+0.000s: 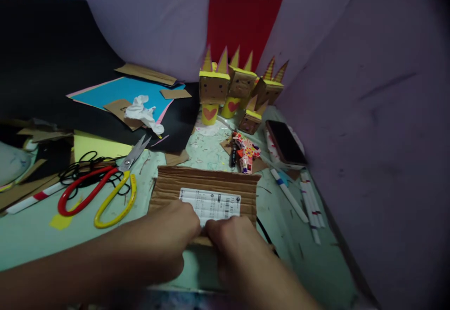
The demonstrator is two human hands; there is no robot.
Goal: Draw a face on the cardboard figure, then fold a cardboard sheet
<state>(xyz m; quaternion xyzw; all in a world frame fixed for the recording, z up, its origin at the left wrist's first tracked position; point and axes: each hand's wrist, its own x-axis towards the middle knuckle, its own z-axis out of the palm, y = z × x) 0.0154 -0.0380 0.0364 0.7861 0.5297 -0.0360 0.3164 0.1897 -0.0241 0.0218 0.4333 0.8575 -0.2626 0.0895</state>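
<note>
A piece of brown corrugated cardboard [207, 176] with a white printed label [214, 203] lies in front of me on the pale green table. My left hand [179, 235] grips its near edge, fingers curled. Right beside it, my right hand [234, 237] is closed on the same edge, thumb near the label. Both hands partly cover the label and the near side of the cardboard. Scissors [123, 167] with one red and one yellow handle lie left of the cardboard, blades apart. Beyond the cardboard is a colourful patterned glue gun [245, 153].
Several cardboard figures with horns [213, 87] stand at the back before a red sheet [241, 24]. A phone [285, 142] and white markers [290, 195] lie to the right. Blue paper [119, 94], crumpled tissue [142, 112] and black cord [91, 162] are on the left.
</note>
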